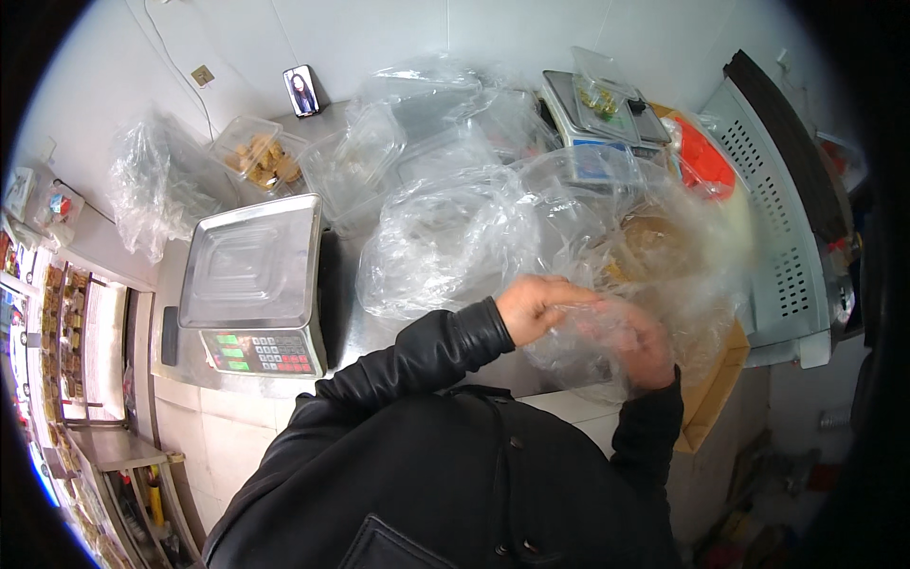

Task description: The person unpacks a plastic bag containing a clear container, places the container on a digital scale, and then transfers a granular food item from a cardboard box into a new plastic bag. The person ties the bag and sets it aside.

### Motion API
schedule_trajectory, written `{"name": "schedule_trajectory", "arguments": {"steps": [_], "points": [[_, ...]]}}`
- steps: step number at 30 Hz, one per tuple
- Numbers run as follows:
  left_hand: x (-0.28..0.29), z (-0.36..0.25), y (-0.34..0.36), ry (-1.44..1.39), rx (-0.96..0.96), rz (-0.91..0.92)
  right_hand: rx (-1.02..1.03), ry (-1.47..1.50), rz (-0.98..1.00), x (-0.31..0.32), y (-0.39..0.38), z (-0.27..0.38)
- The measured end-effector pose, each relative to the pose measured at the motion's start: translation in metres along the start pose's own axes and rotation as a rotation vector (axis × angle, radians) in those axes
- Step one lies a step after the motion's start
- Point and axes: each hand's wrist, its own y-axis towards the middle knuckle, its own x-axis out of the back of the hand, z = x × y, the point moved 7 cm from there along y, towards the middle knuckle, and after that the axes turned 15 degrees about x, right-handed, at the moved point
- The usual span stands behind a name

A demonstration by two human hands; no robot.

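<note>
The thin, clear, crinkled plastic bag billows in front of me at the right end of the steel counter, its glossy film creased into soft folds with something brownish showing through its upper part. My left hand rests at the bag's near left edge, fingers curled over and pinching a fold of the film. My right hand is tucked behind a layer of that same film, so it looks hazy and pink through the plastic; it seems closed around the bag's lower part, though I cannot tell exactly how the fingers sit. The bag lies between and just beyond both hands, touching each.

To the left stands a flat-topped metal weighing scale with a keypad, its tray dull and smooth. More loose clear plastic sheeting is heaped between the scale and the bag. Behind it sit clear rigid plastic boxes, one holding brown pieces. A second grey scale stands at the back right, beside a perforated grey metal machine.
</note>
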Motion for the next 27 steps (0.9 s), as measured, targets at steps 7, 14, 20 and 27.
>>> {"name": "schedule_trajectory", "arguments": {"steps": [7,14,20,27], "points": [[0.133,0.031,-0.034,-0.574,0.164,-0.734,0.14,-0.89,-0.79,0.199,-0.082,-0.005],[0.158,0.027,-0.052,-0.089,0.224,-0.915,-0.549,-1.009,-0.687,0.275,-0.15,-0.109],[0.072,0.009,0.008,0.447,0.003,-0.506,0.288,0.073,-1.009,0.295,-0.129,0.016],[-0.003,0.081,0.062,0.8,0.487,0.1,0.543,0.3,-0.635,0.261,-0.091,0.076]]}}
